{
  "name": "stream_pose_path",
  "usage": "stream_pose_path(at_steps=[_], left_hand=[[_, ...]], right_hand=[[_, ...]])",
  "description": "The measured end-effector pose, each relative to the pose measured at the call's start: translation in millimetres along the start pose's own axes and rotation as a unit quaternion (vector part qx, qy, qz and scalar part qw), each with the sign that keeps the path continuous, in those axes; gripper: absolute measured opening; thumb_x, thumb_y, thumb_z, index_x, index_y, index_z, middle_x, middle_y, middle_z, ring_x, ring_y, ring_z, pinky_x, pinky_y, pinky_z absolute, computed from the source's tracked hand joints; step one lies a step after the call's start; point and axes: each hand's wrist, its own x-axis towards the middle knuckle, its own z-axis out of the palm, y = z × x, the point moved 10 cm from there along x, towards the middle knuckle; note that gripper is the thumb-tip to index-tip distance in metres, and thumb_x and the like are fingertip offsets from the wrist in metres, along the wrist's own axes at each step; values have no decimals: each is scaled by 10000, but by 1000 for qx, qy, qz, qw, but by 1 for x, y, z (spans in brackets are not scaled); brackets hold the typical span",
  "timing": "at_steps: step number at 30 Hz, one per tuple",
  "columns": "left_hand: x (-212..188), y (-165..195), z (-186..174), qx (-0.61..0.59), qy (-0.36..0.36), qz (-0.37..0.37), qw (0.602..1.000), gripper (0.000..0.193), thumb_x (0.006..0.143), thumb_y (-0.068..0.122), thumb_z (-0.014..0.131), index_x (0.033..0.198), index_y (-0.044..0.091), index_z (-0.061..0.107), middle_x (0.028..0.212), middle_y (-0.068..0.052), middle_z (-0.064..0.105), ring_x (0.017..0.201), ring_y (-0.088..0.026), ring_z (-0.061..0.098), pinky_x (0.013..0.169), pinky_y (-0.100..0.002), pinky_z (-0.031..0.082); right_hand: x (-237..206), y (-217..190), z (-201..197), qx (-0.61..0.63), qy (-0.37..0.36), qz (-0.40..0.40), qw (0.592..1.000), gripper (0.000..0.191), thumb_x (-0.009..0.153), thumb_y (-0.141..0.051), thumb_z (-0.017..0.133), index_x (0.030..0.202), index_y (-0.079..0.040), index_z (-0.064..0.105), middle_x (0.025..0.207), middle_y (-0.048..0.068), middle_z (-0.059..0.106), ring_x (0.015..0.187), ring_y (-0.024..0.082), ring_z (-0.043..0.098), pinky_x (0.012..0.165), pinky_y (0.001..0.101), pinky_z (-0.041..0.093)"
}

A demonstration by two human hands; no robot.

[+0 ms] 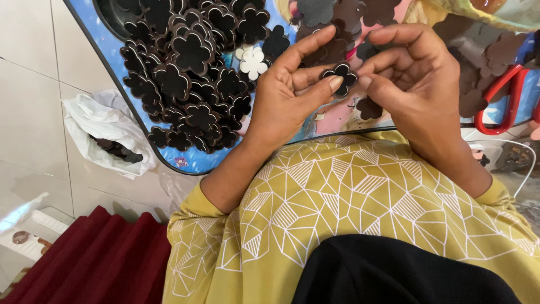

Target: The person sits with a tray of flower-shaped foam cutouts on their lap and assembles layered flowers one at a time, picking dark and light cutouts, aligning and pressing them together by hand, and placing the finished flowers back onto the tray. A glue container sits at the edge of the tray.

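- Dark brown flower cutout being pinched between both hands, above the tray.
- Left hand grip closing thumb-to-finger on it.
- Right hand fingertips touching its edge.
- Pile of cutouts lying left; red scissors right.

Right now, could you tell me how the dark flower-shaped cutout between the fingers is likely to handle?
The flower cutout, pinched by the left hand and right hand, looks thin and flat, so probably light. It holds its shape unsupported, so likely fairly stiff. Flat, it should not roll.
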Motion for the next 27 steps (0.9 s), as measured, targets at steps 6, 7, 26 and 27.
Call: stream_pose_path(at_steps=[6, 7, 26, 27], left_hand=[[16, 7, 2, -13, -5, 8, 1000, 606, 1061, -137, 628, 1605, 4, 399, 1302, -174, 679, 1158, -154, 680, 1034, -312, 604], [17, 7, 2, -14, -6, 9, 1000, 607, 1063, -139, 629, 1607, 3, 401, 1303, -177, 678, 1159, -156, 680, 1021, -305, 601], [60, 21, -4, -6, 4, -32, 999, 623, 1047, -63, 681, 1598, 41, 409, 1268, -148, 723, 1103, -134, 695, 964, -293, 616], [61, 18, 0, -4, 2, -32, 999, 631, 1038, -67, 686, 1595, 42, 408, 1260, -142, 724, 1095, -129, 697, 958, -289, 617]], right_hand=[[15, -5, -6, 4, 17, 22, 1000, 406, 974, 153, 658, 1340, 48, 516, 1038, 108, 691, 871, 96, 684, 780, 195, 551], [16, -1, -9, 2, 32, 37, 999, 423, 948, 151, 659, 1334, 45, 524, 1037, 103, 688, 855, 91, 679, 768, 193, 549], [63, -30, -17, 6, 51, 31, 998, 423, 932, 148, 676, 1309, 21, 532, 989, 92, 704, 814, 74, 670, 735, 177, 510], [61, -29, -23, 4, 55, 35, 998, 424, 937, 148, 678, 1315, 22, 534, 977, 94, 704, 817, 74, 670, 728, 171, 513]])
